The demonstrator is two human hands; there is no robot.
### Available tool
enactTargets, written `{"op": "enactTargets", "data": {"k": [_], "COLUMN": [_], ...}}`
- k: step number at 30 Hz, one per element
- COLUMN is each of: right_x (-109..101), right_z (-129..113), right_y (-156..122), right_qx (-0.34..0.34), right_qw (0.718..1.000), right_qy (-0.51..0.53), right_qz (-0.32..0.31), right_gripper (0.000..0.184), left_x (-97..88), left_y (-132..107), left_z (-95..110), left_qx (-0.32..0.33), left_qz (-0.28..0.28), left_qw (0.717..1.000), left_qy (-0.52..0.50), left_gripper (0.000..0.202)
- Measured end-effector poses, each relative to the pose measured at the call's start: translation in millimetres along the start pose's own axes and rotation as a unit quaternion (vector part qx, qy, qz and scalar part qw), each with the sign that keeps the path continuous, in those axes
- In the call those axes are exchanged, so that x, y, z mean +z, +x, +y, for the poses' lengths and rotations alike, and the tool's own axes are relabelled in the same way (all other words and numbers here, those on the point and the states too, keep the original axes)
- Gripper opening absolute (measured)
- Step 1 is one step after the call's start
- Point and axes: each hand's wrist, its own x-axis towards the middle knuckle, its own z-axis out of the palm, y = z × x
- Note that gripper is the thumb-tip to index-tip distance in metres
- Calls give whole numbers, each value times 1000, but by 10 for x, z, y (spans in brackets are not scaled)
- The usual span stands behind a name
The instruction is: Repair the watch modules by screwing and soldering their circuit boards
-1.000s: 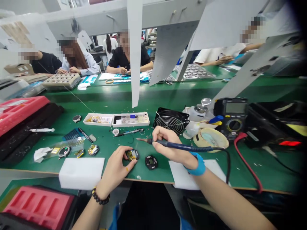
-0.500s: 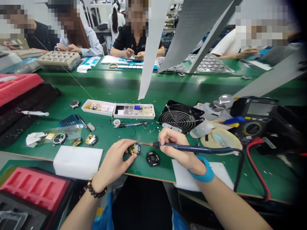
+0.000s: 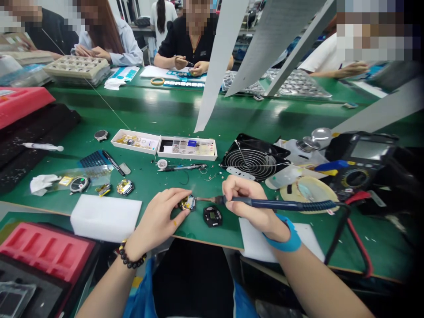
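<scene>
Between the thumb and fingers of my left hand (image 3: 164,212) is a small round circuit board module (image 3: 188,202), held at the table top. My right hand (image 3: 247,198) is closed round a soldering iron (image 3: 274,204) with a dark blue handle. The iron's metal tip points left and reaches the module's right edge; I cannot tell whether it touches. Just right of the module and below the tip lies a black watch-like case (image 3: 212,216) with a small square in its middle. A blue band is on my right wrist and a beaded bracelet on my left.
White foam blocks (image 3: 106,217) lie at the front edge. Left are another round module (image 3: 125,187) and a watch (image 3: 80,184). Behind stand parts boxes (image 3: 187,148) and a black fan (image 3: 253,159). A multimeter (image 3: 361,163) is at right. Co-workers sit opposite; paper strips hang down.
The view has shifted slightly. My left hand still holds the module, and the iron's tip stays at its right edge. The co-worker opposite has shifted their hands.
</scene>
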Motion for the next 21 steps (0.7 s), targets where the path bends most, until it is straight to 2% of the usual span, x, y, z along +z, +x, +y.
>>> {"op": "enactTargets", "data": {"k": [11,21], "right_x": [-7,18], "right_z": [57,-14], "right_y": [2,27], "right_qx": [7,9], "right_qw": [1000,1000], "right_qy": [4,-15], "right_qz": [-8,3], "right_gripper": [7,8], "left_x": [7,6], "left_y": [28,22], "left_z": [-8,5], "left_qx": [4,-3], "left_qz": [1,4], "left_qw": [1000,1000], "left_qy": [-8,-9], "left_gripper": [40,40]}}
